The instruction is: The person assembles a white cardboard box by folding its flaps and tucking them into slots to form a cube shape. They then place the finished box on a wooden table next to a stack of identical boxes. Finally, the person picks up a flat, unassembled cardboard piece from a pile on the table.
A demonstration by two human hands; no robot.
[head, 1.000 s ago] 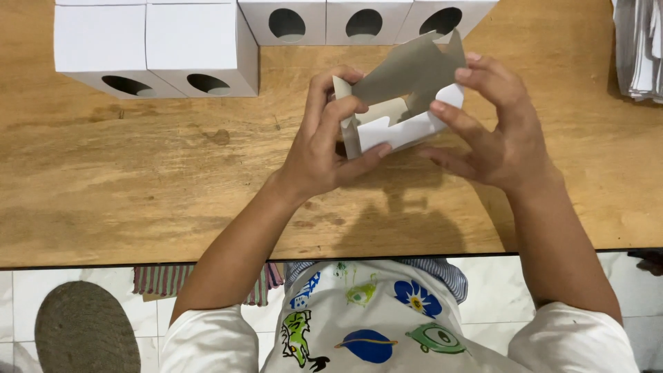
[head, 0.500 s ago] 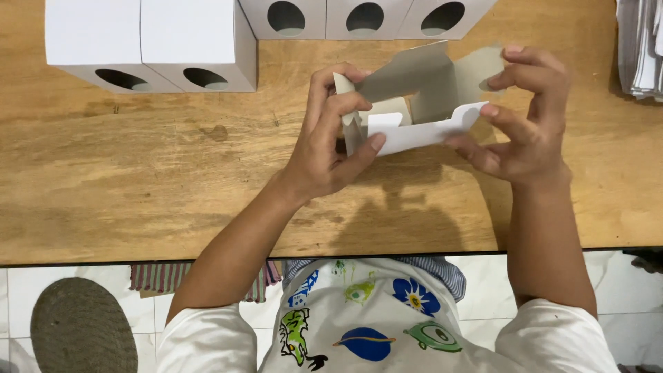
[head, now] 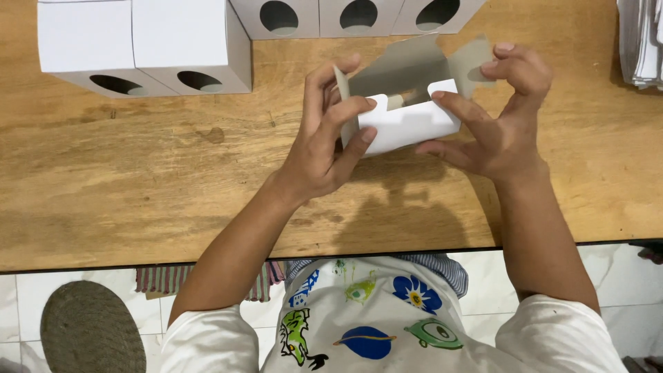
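The small white cardboard carton with grey inner flaps (head: pixel 404 124) is held up off the wooden bench (head: pixel 173 186), between both hands, roughly over the middle of the bench top. Its white front panel faces the person, and the grey flaps stand open above it, one broad one leaning back and a smaller one out to the right.

The left hand (head: pixel 324 138) is wrapped around the carton's left end, thumb across the white front and fingers curled over the top edge. The right hand (head: pixel 501 117) holds the right end, thumb on the white panel's corner and fingertips pinching the small grey flap.

From where I stand, the risk looks like creasing: the board seems thin, and a hard pinch on that grey flap could bend it off its fold line or tear its corner. The left thumb pressing on the front could also dent the panel or push the half-open shape out of square. With the carton held in the air, a loosened grip would drop it onto the bench.

Farther back, two closed white cardboard boxes with oval cut-outs (head: pixel 145 48) stand side by side at the far left, and a row of three similar boxes with round holes (head: pixel 356 17) lines the far edge. A stack of flat white sheets (head: pixel 642 41) lies at the right corner.
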